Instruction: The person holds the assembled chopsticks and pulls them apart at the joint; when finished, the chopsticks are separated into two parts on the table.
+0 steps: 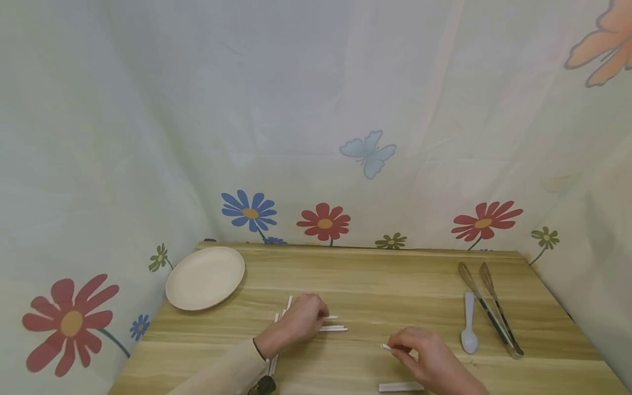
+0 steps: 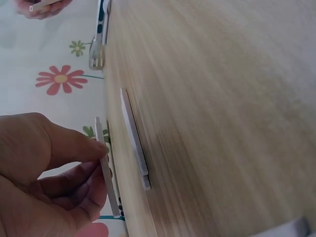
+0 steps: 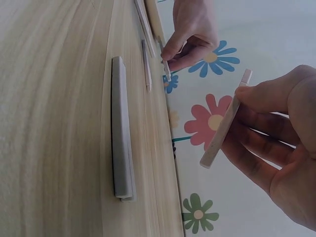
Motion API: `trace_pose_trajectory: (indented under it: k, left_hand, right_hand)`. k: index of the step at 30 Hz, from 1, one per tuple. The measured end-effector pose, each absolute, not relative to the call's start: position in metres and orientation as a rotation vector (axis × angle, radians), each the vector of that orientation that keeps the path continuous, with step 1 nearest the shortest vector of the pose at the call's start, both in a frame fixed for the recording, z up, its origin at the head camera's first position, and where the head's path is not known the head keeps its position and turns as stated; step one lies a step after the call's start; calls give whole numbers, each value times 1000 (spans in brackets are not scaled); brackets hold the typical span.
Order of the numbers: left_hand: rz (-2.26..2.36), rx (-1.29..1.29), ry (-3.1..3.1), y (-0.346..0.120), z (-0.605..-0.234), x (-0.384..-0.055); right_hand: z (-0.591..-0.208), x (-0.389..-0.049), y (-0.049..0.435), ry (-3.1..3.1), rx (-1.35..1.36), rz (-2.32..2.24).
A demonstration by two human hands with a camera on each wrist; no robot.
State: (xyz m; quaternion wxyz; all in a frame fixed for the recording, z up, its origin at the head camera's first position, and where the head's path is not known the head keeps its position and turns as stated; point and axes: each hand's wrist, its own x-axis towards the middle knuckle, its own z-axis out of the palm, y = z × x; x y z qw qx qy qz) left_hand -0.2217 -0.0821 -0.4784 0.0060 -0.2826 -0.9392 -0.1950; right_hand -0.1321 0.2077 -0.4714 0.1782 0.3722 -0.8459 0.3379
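My left hand (image 1: 302,319) pinches a slim pale stick (image 2: 107,182) with a narrower tip, between thumb and fingers, just above the table. Close by lies a pair of similar white sticks (image 1: 334,328), side by side. In my right hand (image 1: 425,354) another pale stick (image 3: 221,133) with a narrow end is held between thumb and fingertips, off the table. Below that hand, near the front, a thicker-looking white piece (image 1: 400,387) lies flat, partly hidden by the hand in the head view. More white sticks (image 1: 274,363) lie beyond the left wrist, partly covered by the forearm.
A round cream plate (image 1: 204,280) stands at the back left of the wooden table (image 1: 375,291). On the right lie a pale spoon (image 1: 469,326) and metal tongs (image 1: 495,312) with dark grips. Flower-printed curtains (image 1: 276,137) surround the table's back and sides.
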Motion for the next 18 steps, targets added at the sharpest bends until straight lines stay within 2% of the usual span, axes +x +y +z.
trace_pose_trajectory:
  k: [18]
  left_hand:
    - [-636,-901,-2982,-84,-488,-228]
  right_hand:
    - [-478,-133,211,-2285,1132,917]
